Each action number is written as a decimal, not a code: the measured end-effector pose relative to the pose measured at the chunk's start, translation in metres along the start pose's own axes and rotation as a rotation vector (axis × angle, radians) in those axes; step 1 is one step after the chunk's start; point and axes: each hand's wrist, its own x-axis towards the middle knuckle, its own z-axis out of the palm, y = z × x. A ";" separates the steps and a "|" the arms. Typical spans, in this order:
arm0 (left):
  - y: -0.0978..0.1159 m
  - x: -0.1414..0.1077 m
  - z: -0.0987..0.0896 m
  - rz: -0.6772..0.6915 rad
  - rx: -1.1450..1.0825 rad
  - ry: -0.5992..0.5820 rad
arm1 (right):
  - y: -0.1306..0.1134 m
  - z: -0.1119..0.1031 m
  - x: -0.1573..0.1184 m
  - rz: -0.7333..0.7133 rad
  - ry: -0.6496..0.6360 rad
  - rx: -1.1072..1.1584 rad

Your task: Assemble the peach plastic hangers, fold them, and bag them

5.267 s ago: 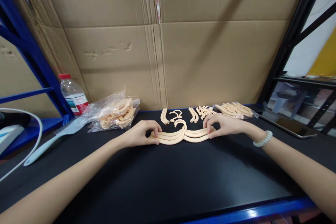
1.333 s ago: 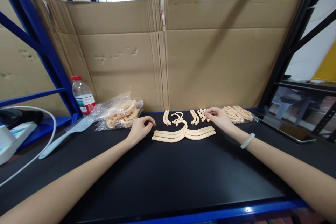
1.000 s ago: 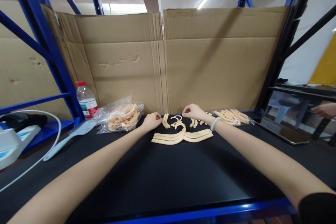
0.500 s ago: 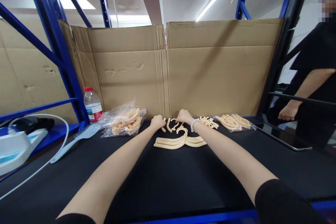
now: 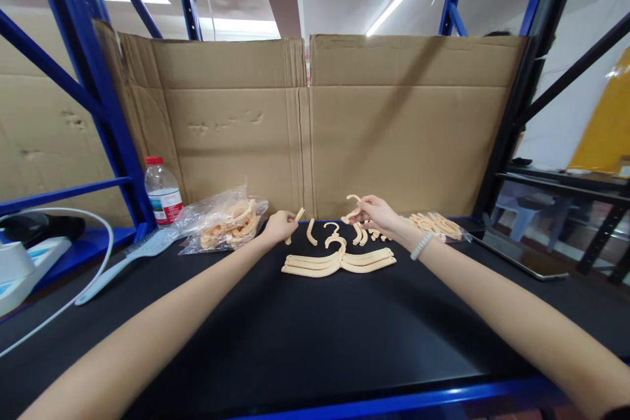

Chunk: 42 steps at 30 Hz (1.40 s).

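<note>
My left hand (image 5: 280, 226) is closed on a beige hanger arm (image 5: 299, 215), a short bar that sticks up past the fingers. Held up off the table, a beige hanger hook (image 5: 351, 214) is pinched in the fingers of my right hand (image 5: 377, 212). In front of both hands, several assembled hangers (image 5: 315, 266) lie stacked on the black table. Behind the stack are a loose curved hanger arm (image 5: 312, 232) and another hook (image 5: 331, 230). Two more arms (image 5: 360, 234) and small hook pieces (image 5: 377, 234) lie below my right hand.
At left stand a plastic bag of beige pieces (image 5: 231, 226), a red-capped bottle (image 5: 164, 193), a pale blue brush (image 5: 138, 256) and a power strip (image 5: 34, 272) with a white cable. A second bag (image 5: 436, 226) and a tablet (image 5: 522, 256) lie right. Cardboard (image 5: 236, 144) walls the back.
Both hands have lifted from the loose parts, the left with an arm piece, the right with a hook. My right hand moved right and up. The person at right has left view.
</note>
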 end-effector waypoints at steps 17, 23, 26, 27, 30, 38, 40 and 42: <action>0.019 -0.116 0.041 0.198 -0.908 -0.193 | 0.033 0.028 -0.087 0.070 -0.200 0.234; 0.024 -0.125 0.048 0.214 -0.891 -0.090 | 0.033 0.031 -0.092 0.122 -0.237 0.297; 0.023 -0.125 0.050 0.197 -0.899 -0.046 | 0.034 0.030 -0.090 0.085 -0.173 0.291; 0.022 -0.125 0.050 0.189 -0.901 -0.037 | 0.034 0.029 -0.089 0.080 -0.157 0.289; 0.020 -0.123 0.051 0.169 -0.909 -0.025 | 0.035 0.029 -0.088 0.090 -0.176 0.329; 0.014 -0.122 0.055 0.166 -0.914 -0.028 | 0.040 0.027 -0.086 -0.052 -0.301 0.332; 0.015 -0.123 0.055 0.169 -0.900 -0.042 | 0.041 0.026 -0.087 -0.045 -0.295 0.294; 0.016 -0.124 0.054 0.179 -0.885 -0.048 | 0.041 0.026 -0.087 0.009 -0.256 0.269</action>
